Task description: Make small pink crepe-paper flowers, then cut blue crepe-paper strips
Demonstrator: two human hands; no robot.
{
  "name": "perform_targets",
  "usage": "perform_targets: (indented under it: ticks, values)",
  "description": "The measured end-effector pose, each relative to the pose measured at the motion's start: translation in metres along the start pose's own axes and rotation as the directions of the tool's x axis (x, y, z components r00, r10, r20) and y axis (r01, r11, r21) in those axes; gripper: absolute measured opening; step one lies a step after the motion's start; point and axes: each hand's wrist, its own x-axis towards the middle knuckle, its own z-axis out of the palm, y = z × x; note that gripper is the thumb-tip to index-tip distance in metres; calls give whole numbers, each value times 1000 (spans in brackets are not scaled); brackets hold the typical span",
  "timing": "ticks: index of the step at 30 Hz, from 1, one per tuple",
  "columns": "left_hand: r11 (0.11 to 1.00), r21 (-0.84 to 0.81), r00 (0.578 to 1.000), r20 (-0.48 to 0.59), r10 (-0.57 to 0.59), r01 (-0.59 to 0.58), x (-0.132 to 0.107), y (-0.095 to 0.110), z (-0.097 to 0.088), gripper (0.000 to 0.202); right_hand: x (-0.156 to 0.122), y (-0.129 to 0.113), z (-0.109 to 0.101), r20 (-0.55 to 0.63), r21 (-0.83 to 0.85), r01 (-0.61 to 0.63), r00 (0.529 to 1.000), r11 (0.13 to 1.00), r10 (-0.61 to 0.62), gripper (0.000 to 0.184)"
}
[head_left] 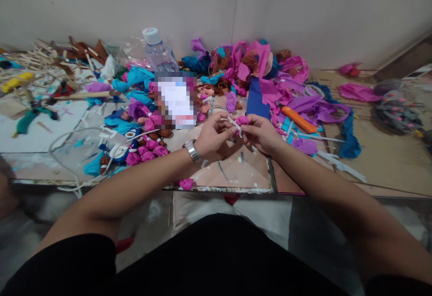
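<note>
black shirt [216,260] nearest, forearms out over the board [236,170]. left hand [213,133], watch [192,150] on wrist, and right hand [261,135] meet mid-board, fingertips of both pinched on one pink paper bud [242,119], white tie [235,126] at its neck, seemingly not yet finished. left of the hands: cluster of tied buds [146,150], apparently done. stray bud [186,183] at near edge. far side: heap of loose paper [259,66], likely unworked. orange cutter [299,119] to the right.
</note>
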Motion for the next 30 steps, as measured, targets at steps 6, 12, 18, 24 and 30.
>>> perform_targets:
  ticks: [6, 12, 18, 24, 30]
  values:
    - [1000, 18, 999, -21, 25, -25, 1, 1, 1, 48, 0, -2, 2, 18, 2, -4, 1000, 1000, 4, 41]
    - [991, 93, 990, -96, 101, -93, -1, 7, 4, 43, 1, -2, 4, -32, -2, 44, 999, 999, -44, 39]
    - [989, 117, 983, -143, 112, -95, -1, 12, 5, 40, 2, 0, 0, -23, -12, 31, 999, 999, -31, 37]
    - [988, 104, 983, -135, 128, -114, -4, 13, 6, 36, 3, 0, 0, -47, -21, 47, 998, 999, -48, 35]
    - [979, 128, 979, -112, 172, -157, -5, 13, 5, 33, 3, -3, 6, -92, 2, 74, 993, 997, -73, 35]
